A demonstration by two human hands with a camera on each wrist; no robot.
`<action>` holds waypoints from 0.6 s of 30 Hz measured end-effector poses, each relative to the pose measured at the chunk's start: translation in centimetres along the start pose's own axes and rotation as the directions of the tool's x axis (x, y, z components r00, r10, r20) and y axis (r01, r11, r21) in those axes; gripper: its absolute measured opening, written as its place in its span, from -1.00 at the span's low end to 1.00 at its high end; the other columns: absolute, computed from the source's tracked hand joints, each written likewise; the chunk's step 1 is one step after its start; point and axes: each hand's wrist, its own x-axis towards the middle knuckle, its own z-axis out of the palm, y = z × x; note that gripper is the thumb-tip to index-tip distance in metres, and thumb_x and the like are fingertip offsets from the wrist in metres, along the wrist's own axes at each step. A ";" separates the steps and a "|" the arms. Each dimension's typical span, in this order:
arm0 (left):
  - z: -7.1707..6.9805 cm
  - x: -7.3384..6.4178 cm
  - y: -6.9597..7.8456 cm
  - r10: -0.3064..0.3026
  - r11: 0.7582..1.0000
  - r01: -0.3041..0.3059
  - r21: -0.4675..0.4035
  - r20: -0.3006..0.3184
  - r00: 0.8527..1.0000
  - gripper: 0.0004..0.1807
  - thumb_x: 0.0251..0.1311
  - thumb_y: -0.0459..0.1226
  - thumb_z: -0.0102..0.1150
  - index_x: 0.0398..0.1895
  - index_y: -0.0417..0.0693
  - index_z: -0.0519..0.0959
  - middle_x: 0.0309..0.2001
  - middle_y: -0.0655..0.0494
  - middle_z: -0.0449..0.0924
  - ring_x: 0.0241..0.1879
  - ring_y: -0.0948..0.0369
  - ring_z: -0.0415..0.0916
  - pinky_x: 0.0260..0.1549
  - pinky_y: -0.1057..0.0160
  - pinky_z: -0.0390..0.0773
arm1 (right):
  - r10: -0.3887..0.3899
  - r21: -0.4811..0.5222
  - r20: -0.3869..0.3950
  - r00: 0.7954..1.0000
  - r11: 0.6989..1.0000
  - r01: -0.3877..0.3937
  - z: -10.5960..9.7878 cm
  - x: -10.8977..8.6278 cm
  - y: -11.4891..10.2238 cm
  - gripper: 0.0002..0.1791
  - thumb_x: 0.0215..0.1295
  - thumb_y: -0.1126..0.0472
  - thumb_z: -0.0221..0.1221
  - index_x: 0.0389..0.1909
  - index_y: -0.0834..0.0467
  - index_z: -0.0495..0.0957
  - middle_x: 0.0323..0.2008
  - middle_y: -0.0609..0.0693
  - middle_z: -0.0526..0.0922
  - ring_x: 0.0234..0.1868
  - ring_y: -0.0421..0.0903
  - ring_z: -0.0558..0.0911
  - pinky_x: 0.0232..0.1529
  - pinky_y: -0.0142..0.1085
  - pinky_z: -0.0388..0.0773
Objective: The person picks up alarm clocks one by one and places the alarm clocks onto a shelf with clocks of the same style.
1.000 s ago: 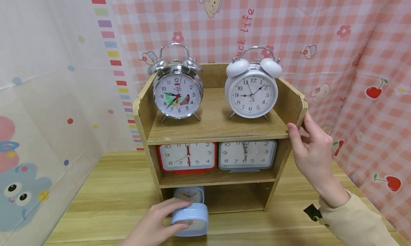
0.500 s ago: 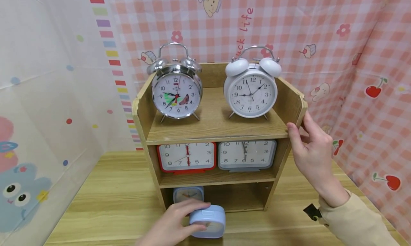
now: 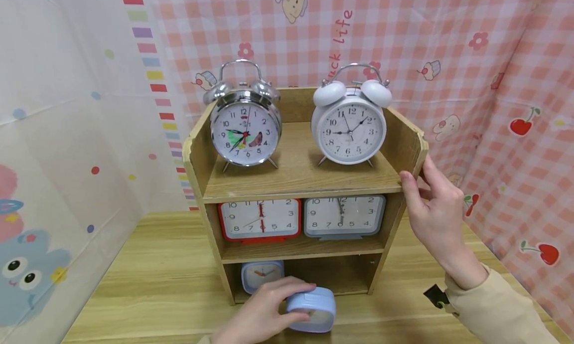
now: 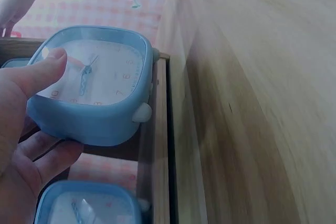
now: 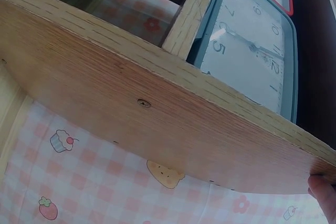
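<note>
My left hand (image 3: 264,310) holds a small light-blue alarm clock (image 3: 311,309) in front of the shelf's bottom compartment, thumb over its face and fingers on the opposite side. In the left wrist view the held clock (image 4: 94,82) shows a white dial and small pale feet. A second light-blue clock (image 3: 262,274) stands at the left of the bottom compartment. My right hand (image 3: 435,209) grips the right side panel of the wooden shelf (image 3: 296,189), thumb at its front edge. In the right wrist view only part of the hand (image 5: 323,195) shows.
A silver twin-bell clock (image 3: 245,132) and a white twin-bell clock (image 3: 350,132) stand on the top level. A red-framed clock (image 3: 260,219) and a grey-framed clock (image 3: 344,217) fill the middle level. The shelf stands on a wooden table (image 3: 148,284) before patterned curtains.
My left hand has carried the light-blue clock rightward along the front of the bottom compartment, uncovering more of the second blue clock. My right hand has stayed on the side panel.
</note>
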 end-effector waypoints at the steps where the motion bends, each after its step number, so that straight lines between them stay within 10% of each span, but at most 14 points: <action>1: 0.2 0.2 0.1 -0.005 1.000 0.005 -0.008 0.003 1.000 -0.49 0.33 -0.03 0.38 0.32 0.11 0.62 0.20 0.16 0.72 0.12 0.31 0.67 0.15 0.31 0.69 | 0.003 -0.004 0.007 1.000 1.000 -0.003 0.0 0.0 0.1 -0.46 0.47 0.35 0.23 0.45 0.22 0.48 0.03 0.47 0.73 -0.01 -0.79 0.55 -0.12 -0.83 0.50; 18: 3.1 3.7 0.4 -0.038 0.997 0.042 0.063 -0.064 0.997 -0.50 0.33 -0.06 0.40 0.32 0.16 0.63 0.20 0.22 0.71 0.12 0.33 0.68 0.10 0.37 0.68 | -0.012 0.014 -0.046 0.999 1.000 0.013 0.2 0.0 -0.1 -0.52 0.49 0.27 0.25 0.38 0.24 0.55 -0.05 0.42 0.77 -0.08 -0.75 0.59 -0.15 -0.83 0.50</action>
